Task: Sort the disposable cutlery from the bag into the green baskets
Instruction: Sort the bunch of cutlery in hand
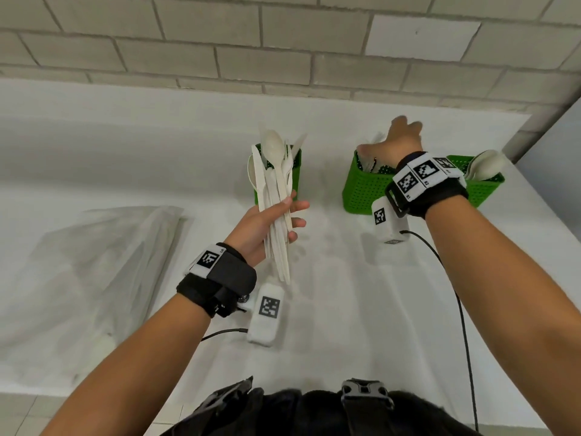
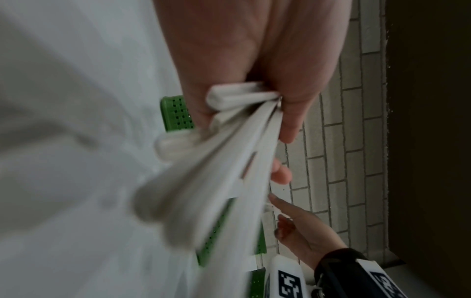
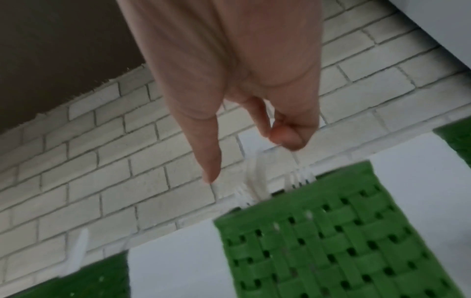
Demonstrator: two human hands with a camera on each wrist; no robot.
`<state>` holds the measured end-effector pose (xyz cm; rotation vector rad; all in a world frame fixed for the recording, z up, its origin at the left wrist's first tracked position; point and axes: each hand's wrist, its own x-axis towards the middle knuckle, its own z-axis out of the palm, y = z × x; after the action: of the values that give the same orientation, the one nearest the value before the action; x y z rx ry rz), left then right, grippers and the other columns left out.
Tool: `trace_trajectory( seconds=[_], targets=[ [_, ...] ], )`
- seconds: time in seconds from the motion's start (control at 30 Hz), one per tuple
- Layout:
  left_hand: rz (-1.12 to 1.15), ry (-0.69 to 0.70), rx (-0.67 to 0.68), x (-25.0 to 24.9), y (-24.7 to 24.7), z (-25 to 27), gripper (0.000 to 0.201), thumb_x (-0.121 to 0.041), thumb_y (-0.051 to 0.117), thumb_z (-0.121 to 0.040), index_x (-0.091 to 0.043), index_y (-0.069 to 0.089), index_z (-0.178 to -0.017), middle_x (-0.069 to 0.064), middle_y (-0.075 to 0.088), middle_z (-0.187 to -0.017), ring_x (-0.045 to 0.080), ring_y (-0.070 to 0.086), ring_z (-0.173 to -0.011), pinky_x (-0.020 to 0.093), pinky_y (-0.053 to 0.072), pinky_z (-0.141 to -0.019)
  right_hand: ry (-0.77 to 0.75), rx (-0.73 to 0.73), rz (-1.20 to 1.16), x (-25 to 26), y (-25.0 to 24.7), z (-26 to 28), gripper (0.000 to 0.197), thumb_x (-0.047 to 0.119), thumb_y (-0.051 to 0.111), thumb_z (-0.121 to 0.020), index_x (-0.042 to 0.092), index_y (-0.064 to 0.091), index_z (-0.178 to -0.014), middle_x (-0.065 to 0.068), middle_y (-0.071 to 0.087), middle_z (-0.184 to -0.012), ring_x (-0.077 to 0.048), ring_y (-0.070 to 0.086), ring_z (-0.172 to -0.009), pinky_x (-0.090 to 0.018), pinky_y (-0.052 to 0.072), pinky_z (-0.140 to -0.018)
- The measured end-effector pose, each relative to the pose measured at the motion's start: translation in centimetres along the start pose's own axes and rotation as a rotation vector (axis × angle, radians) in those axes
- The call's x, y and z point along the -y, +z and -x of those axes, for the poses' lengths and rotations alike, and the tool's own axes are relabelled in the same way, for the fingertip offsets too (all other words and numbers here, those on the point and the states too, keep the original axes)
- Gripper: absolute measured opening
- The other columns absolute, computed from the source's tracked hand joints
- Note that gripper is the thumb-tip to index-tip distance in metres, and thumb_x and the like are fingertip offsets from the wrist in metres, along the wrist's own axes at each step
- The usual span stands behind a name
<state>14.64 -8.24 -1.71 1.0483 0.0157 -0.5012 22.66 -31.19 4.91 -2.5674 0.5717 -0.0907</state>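
My left hand [image 1: 294, 212] grips a bundle of white plastic cutlery [image 1: 273, 184] with spoons, knives and forks mixed, held upright in front of the left green basket [image 1: 297, 162]. In the left wrist view the bundle [image 2: 229, 161] fans out of my fist. My right hand [image 1: 393, 138] hovers over the middle green basket [image 1: 364, 190], thumb out to the left and fingers loosely curled, with nothing plainly held. White forks [image 3: 254, 185] stand in that basket [image 3: 331, 231], just below my thumb and fingers. The right green basket [image 1: 484, 190] holds spoons [image 1: 484, 166].
A crumpled clear plastic bag [image 1: 94, 262] lies flat on the white table [image 1: 345, 309] at the left. A pale brick wall [image 1: 283, 42] runs close behind the baskets. The table's right edge passes just beyond the right basket. Black cables hang from both wrist cameras.
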Motion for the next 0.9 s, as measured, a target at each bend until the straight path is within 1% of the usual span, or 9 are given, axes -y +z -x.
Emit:
trace_trajectory(
  seconds=[0.07, 0.13, 0.23, 0.33, 0.43, 0.6, 0.73, 0.83, 0.9],
  targets=[
    [-0.010, 0.000, 0.009, 0.0, -0.1, 0.2, 0.014, -0.015, 0.046, -0.096, -0.015, 0.056, -0.106, 0.000, 0.071, -0.091, 0.014, 0.066, -0.068, 0.024, 0.054, -0.057, -0.135, -0.137, -0.095, 0.9, 0.1, 1.4, 0.071, 0.034, 0.066, -0.084, 0.004, 0.031, -0.139, -0.019, 0.025, -0.141, -0.033, 0.027, -0.132, -0.036, 0.030, -0.105],
    [0.008, -0.008, 0.012, 0.0, -0.1, 0.3, 0.013, -0.015, 0.046, -0.096, -0.017, 0.055, -0.105, 0.000, 0.066, -0.086, 0.013, 0.063, -0.063, 0.024, 0.054, -0.056, -0.346, -0.212, -0.217, 2.5, 0.6, 3.6, 0.046, 0.033, 0.064, -0.086, 0.008, 0.050, -0.122, -0.013, 0.040, -0.124, -0.028, 0.041, -0.120, -0.030, 0.037, -0.097],
    [0.017, 0.010, -0.035, 0.3, 0.3, 0.0, 0.005, -0.013, 0.046, -0.097, -0.015, 0.052, -0.097, 0.001, 0.049, -0.073, 0.010, 0.046, -0.050, 0.021, 0.042, -0.046, -0.551, 0.078, -0.293, 5.7, 2.1, 8.4, 0.034, 0.043, 0.064, -0.084, 0.009, 0.064, -0.089, -0.001, 0.058, -0.085, -0.011, 0.054, -0.077, -0.009, 0.040, -0.064],
    [-0.108, 0.105, -0.128, 0.5, 0.6, -0.2, 0.019, -0.001, 0.038, -0.097, -0.014, 0.050, -0.090, 0.001, 0.042, -0.062, 0.008, 0.040, -0.043, 0.021, 0.037, -0.043, -0.547, 0.351, -0.173, 8.0, 4.7, 12.0, 0.047, 0.052, 0.071, -0.073, 0.006, 0.066, -0.080, 0.001, 0.061, -0.071, -0.010, 0.057, -0.067, -0.020, 0.047, -0.066],
    [-0.174, 0.158, -0.141, 0.4, 0.2, 0.1, 0.021, 0.003, 0.036, -0.096, -0.013, 0.050, -0.096, 0.002, 0.040, -0.058, 0.006, 0.040, -0.041, 0.020, 0.038, -0.041, -0.564, 0.294, -0.137, 8.6, 6.6, 12.7, 0.029, 0.036, 0.071, -0.079, 0.008, 0.064, -0.078, 0.004, 0.057, -0.069, -0.014, 0.057, -0.073, -0.029, 0.050, -0.071],
    [-0.191, 0.171, -0.108, -0.2, -0.8, 0.9, 0.022, 0.001, 0.038, -0.096, -0.017, 0.050, -0.101, -0.006, 0.048, -0.060, 0.006, 0.038, -0.047, 0.019, 0.038, -0.044, -0.472, 0.242, -0.324, 9.1, 6.2, 12.1, 0.033, 0.026, 0.076, -0.075, 0.013, 0.048, -0.088, 0.005, 0.049, -0.071, -0.010, 0.049, -0.067, -0.019, 0.042, -0.055],
    [-0.141, 0.176, -0.133, -0.4, -1.0, 0.9, 0.016, 0.000, 0.043, -0.095, -0.013, 0.047, -0.103, 0.000, 0.046, -0.067, 0.007, 0.041, -0.046, 0.020, 0.039, -0.045, -0.507, 0.256, -0.246, 10.0, 6.2, 12.4, 0.022, 0.023, 0.070, -0.081, 0.017, 0.051, -0.073, 0.006, 0.053, -0.066, -0.008, 0.053, -0.064, -0.013, 0.042, -0.057],
    [-0.047, 0.123, -0.070, -0.7, -1.6, 0.9, 0.011, -0.003, 0.047, -0.094, -0.014, 0.047, -0.095, 0.000, 0.045, -0.068, 0.008, 0.040, -0.044, 0.019, 0.039, -0.044, -0.396, 0.258, -0.566, 10.7, 6.0, 12.0, 0.018, 0.021, 0.059, -0.091, 0.018, 0.046, -0.078, -0.006, 0.066, -0.080, -0.021, 0.065, -0.076, -0.034, 0.055, -0.070],
    [0.002, 0.090, -0.047, -0.8, -2.1, 0.9, 0.007, -0.007, 0.048, -0.095, -0.012, 0.045, -0.099, 0.000, 0.043, -0.068, 0.007, 0.039, -0.043, 0.016, 0.038, -0.044, -0.299, 0.223, -0.906, 11.1, 5.1, 11.8, 0.011, 0.020, 0.045, -0.098, 0.019, 0.041, -0.088, -0.005, 0.063, -0.074, -0.019, 0.064, -0.068, -0.035, 0.055, -0.061]
  ],
)
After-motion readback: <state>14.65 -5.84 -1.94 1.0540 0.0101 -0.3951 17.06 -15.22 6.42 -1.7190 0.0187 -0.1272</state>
